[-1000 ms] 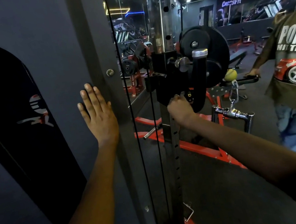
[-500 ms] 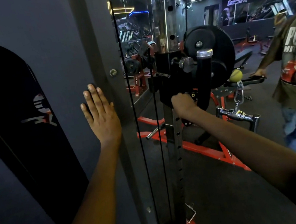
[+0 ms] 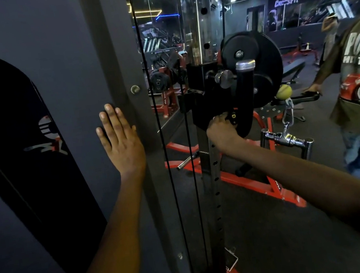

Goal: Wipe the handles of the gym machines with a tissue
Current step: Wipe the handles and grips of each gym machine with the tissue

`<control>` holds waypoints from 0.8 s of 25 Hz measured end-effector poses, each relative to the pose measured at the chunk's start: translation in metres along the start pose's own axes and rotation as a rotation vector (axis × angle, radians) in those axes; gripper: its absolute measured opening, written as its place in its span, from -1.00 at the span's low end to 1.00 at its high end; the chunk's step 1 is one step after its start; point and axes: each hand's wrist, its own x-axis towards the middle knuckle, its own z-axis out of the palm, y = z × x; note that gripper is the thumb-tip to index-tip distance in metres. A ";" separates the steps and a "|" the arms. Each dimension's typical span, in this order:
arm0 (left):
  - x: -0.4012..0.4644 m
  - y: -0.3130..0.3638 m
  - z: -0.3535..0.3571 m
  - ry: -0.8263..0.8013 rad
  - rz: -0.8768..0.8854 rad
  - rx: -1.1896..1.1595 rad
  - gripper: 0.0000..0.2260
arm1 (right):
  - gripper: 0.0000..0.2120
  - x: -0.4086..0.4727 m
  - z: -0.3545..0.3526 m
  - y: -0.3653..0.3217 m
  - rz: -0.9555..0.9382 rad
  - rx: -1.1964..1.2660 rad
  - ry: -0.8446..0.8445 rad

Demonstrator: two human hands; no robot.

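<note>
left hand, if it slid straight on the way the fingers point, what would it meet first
The left hand lies flat on the grey panel, fingers pointing up. Straight on looks like bare panel; the bolt sits up to the right, probably just off that line.

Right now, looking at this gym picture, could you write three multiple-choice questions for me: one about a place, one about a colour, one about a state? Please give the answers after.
1. Where does the left hand rest?
A. flat on the grey panel
B. on the floor
C. on the round weight plate

2. What colour is the ball above the hanging chrome handle?
A. blue
B. yellow-green
C. red

3. In what state is the right hand?
A. open, fingers straight
B. hanging idle beside the body
C. curled around part of the black carriage on the upright post

Answers:
1. A, the palm and straight fingers lie flat against the panel.
2. B, the ball shows yellow-green beside the black plate.
3. C, the fingers close on the carriage's lower edge; no tissue is visible.
</note>
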 end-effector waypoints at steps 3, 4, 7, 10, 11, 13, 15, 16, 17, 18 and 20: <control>0.000 0.001 0.001 -0.010 -0.001 -0.023 -0.45 | -0.50 -0.036 0.035 0.002 -0.111 -0.317 0.061; -0.001 0.001 0.001 -0.012 -0.005 -0.029 -0.45 | -0.48 -0.035 0.043 0.005 -0.135 -0.361 0.075; 0.000 0.001 -0.001 -0.014 -0.011 -0.008 -0.44 | -0.46 -0.008 0.040 -0.005 -0.122 -0.387 0.092; -0.001 0.000 -0.001 -0.012 0.002 0.008 -0.42 | -0.51 -0.008 0.037 -0.009 -0.118 -0.408 0.068; -0.001 0.000 -0.001 -0.012 0.004 0.003 -0.43 | -0.54 -0.016 0.042 -0.003 -0.134 -0.400 0.090; 0.000 0.001 -0.001 -0.021 -0.009 -0.017 -0.44 | -0.57 -0.036 0.045 0.007 -0.179 -0.401 0.108; 0.000 0.002 -0.002 -0.030 -0.009 -0.003 -0.43 | -0.59 -0.033 0.040 0.008 -0.192 -0.388 0.086; 0.001 0.002 -0.003 -0.033 -0.006 0.006 -0.43 | -0.58 -0.024 0.035 0.005 -0.179 -0.365 0.072; 0.002 0.002 -0.004 -0.047 -0.004 -0.004 -0.43 | -0.56 -0.015 0.030 0.001 -0.150 -0.345 0.044; 0.002 0.001 -0.005 -0.064 0.000 -0.019 -0.43 | -0.53 -0.010 0.027 -0.003 -0.129 -0.338 0.015; 0.003 0.000 -0.007 -0.062 0.002 -0.019 -0.44 | -0.51 -0.010 0.033 -0.004 -0.153 -0.346 0.007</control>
